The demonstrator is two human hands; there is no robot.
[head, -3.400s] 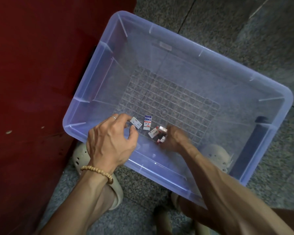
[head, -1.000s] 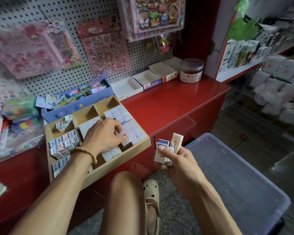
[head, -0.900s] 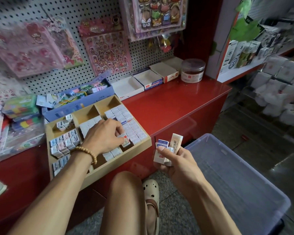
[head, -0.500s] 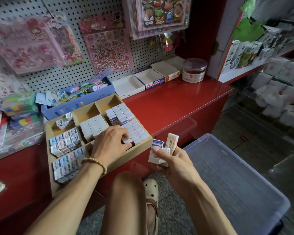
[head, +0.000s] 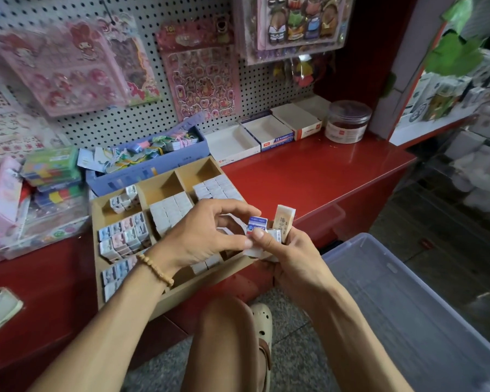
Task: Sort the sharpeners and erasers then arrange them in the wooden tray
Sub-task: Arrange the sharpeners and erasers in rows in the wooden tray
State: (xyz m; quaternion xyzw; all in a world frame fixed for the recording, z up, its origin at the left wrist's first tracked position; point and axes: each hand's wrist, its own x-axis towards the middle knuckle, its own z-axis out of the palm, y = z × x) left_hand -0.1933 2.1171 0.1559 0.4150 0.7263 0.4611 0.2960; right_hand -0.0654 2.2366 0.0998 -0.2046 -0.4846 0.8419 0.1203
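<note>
My right hand (head: pixel 292 258) gripping a small bunch of erasers (head: pixel 266 230) over the counter's front edge, my left hand (head: pixel 207 236) fingers curled, seemingly pinching the blue-labelled one, wooden tray (head: pixel 181 290) beneath, overhanging that edge

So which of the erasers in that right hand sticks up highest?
The tall beige eraser in the right hand; it rises above the blue-and-white eraser beside it.
</note>
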